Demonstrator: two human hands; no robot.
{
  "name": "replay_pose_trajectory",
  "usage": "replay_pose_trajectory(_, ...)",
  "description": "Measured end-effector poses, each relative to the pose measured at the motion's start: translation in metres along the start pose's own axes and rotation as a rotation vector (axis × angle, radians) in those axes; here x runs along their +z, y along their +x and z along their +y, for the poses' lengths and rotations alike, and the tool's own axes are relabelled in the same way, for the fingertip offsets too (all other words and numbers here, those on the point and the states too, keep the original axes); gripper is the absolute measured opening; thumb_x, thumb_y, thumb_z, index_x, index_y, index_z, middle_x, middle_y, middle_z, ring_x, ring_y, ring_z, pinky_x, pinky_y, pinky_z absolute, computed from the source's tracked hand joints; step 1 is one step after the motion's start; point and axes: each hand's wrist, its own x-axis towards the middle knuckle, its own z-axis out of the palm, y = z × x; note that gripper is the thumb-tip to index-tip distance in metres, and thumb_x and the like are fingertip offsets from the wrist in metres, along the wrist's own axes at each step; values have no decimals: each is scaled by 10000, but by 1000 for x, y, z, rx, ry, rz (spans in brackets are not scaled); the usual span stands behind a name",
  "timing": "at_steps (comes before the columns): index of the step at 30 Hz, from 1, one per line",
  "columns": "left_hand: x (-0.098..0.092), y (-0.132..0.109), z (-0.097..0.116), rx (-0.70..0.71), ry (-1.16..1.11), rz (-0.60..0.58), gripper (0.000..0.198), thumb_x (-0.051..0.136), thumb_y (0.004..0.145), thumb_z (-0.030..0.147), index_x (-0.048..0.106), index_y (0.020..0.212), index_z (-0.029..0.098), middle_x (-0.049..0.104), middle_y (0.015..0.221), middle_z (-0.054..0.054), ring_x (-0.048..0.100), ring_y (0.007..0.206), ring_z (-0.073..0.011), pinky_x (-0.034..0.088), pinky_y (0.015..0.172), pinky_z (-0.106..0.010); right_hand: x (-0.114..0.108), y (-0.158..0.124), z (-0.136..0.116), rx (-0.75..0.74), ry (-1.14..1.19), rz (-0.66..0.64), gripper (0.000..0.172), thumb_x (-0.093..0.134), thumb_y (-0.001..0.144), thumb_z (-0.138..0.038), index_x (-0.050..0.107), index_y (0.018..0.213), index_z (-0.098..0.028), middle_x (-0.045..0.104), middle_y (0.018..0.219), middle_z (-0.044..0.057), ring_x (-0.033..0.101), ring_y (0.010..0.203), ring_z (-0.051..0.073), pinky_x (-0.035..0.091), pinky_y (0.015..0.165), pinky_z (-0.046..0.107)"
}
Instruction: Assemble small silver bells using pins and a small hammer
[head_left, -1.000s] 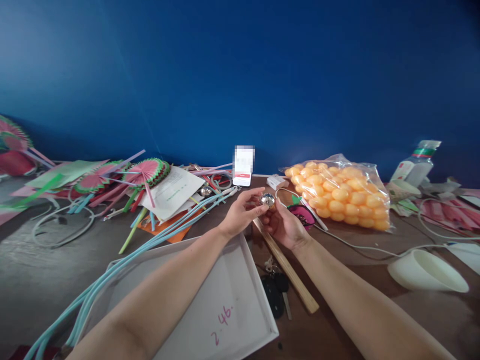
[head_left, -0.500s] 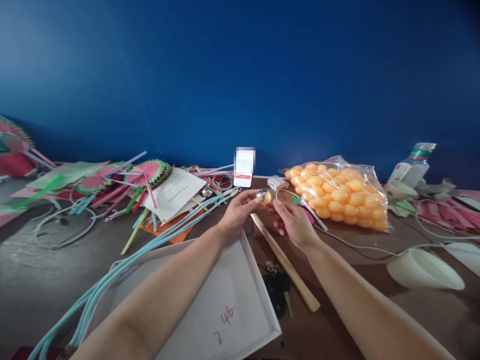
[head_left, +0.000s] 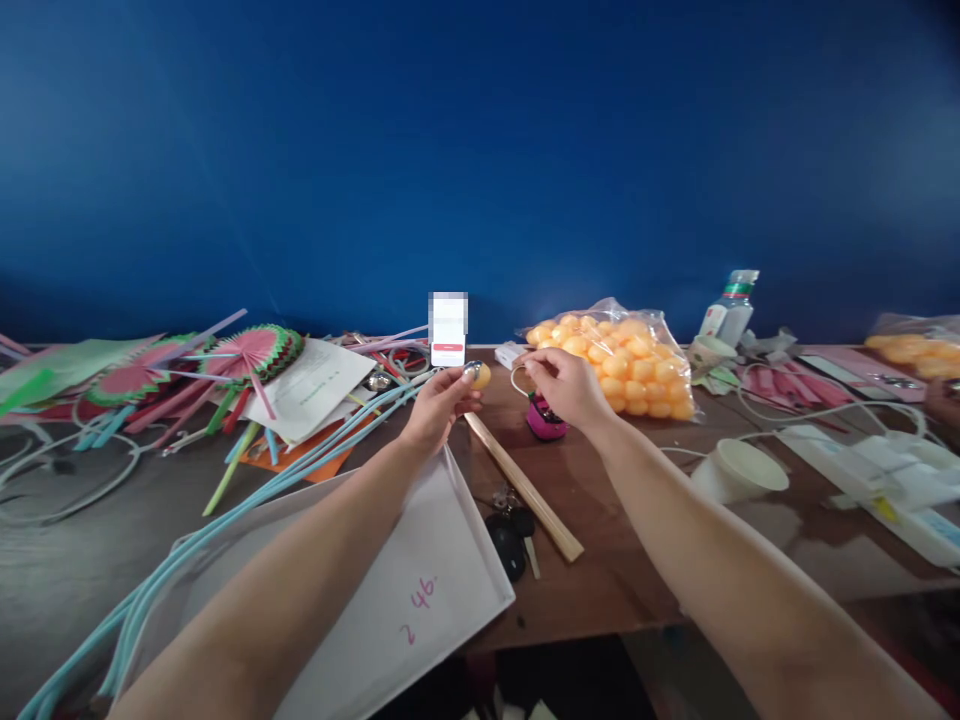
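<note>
Ball [head_left: 484, 377] sits pinched in left hand [head_left: 437, 408], apart from right hand [head_left: 568, 384], whose grip is unclear

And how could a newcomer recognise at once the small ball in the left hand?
Find the blue wall, then the upright phone before it. Slightly lower and to the right, the left hand pinches the ball: part silver, part yellow, unlike the bagged plain orange balls.
</note>
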Motion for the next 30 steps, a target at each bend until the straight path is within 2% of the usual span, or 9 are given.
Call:
replay_pose_trajectory(3, 13, 6, 13, -1, 55, 34, 406, 807, 649, 405, 664, 925, 144, 663, 892, -48, 599, 655, -82, 519, 585, -216, -14, 6, 10, 38, -261, -73, 224, 536, 829, -329, 726, 855, -213, 728, 871, 23, 626, 737, 146, 439, 650, 234)
replay_pose_trajectory(6, 34, 8, 40, 27, 133, 14, 368, 799, 664, 394, 664, 883, 131, 665, 861, -58, 614, 671, -99, 522, 586, -217, -24, 9, 15, 147, -497, -266, 289, 486, 856, -365, 728, 927, -224, 730, 926, 30, 640, 805, 161, 431, 653, 229)
replay_pose_trajectory(9, 53, -1, 65, 89, 166, 20, 354, 779, 693, 398, 657, 893, 133, 668, 866, -61, 616, 677, -105, 524, 593, -219, -26, 6, 10, 208, -663, -452, 263, 498, 835, -328, 739, 890, -238, 730, 935, 36, 649, 839, 182, 437, 659, 241)
replay_pose_trajectory(11, 57, -13, 69, 101, 173, 49, 372, 774, 695, 416, 655, 904, 133, 674, 887, -71, 619, 685, -109, 520, 589, -217, -25, 4, 4, 212, -697, -521, 204, 550, 791, -286, 747, 832, -248, 730, 940, 42, 656, 861, 201, 450, 692, 259)
replay_pose_trajectory(13, 51, -27, 61, 104, 196, 86, 398, 768, 689, 447, 662, 910, 133, 678, 906, -80, 611, 663, -109, 508, 553, -218, -21, 4, -1, 220, -744, -577, 168, 595, 762, -263, 751, 820, -243, 728, 968, 63, 660, 903, 228, 462, 742, 290)
replay_pose_trajectory(17, 24, -50, 26, 89, 261, 285, 445, 767, 661, 487, 659, 911, 135, 675, 879, -70, 600, 627, -105, 490, 511, -218, -11, 10, -3, 238, -827, -639, 157, 643, 739, -246, 752, 843, -202, 724, 988, 117, 659, 958, 280, 474, 792, 332)
replay_pose_trajectory(19, 14, -57, 12, 66, 276, 336, 470, 763, 655, 495, 650, 925, 127, 663, 858, -59, 582, 601, -94, 472, 482, -208, -6, 15, -1, 235, -847, -656, 163, 658, 723, -222, 749, 850, -176, 725, 979, 136, 663, 958, 292, 478, 790, 332)
replay_pose_trajectory(24, 10, -56, 2, 107, 299, 308, 503, 745, 670, 509, 622, 977, 129, 649, 851, -49, 578, 598, -89, 466, 464, -194, -1, 18, 4, 207, -843, -666, 171, 650, 718, -187, 741, 858, -149, 721, 982, 154, 672, 930, 291, 477, 771, 324)
replay_pose_trajectory(30, 16, -27, -3, 122, 331, 263, 499, 731, 694, 495, 607, 1008, 129, 644, 882, -51, 583, 583, -86, 462, 457, -191, -9, 11, 2, 182, -811, -669, 194, 570, 779, -221, 730, 885, -190, 720, 894, 111, 674, 884, 247, 456, 725, 291)
